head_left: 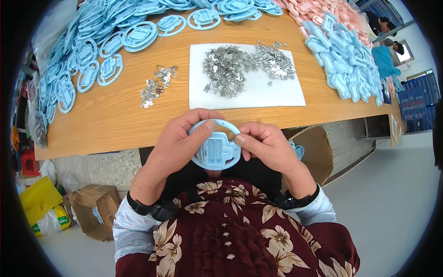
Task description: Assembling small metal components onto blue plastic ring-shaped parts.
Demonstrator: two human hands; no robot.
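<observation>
While both hands sit close to the body, just off the near table edge, they share one light-blue ring-shaped plastic part point(215, 147) w/ a rectangular centre block. Left hand point(177, 141) wraps the ring's left rim, thumb laid across the top; right hand point(265, 144) pinches the right rim, fingers curled tight, thumb tip on the block's edge. Looks like the fitting step: seating or checking a small piece in the centre block, tho whether a clip is already in there can't be told. Next move prob needs a firm thumb press w/out twisting the ring. Below right, a cardboard box point(318, 150) under the wooden table point(115, 115). Further out, a white pad point(286, 94) carrying a heap of small metal clips point(240, 64); a smaller loose clip cluster point(157, 85) to its left. Far left, a spread of blue rings point(92, 51); far right, a pile of blue inserts point(344, 60) and pink parts point(323, 11).
</observation>
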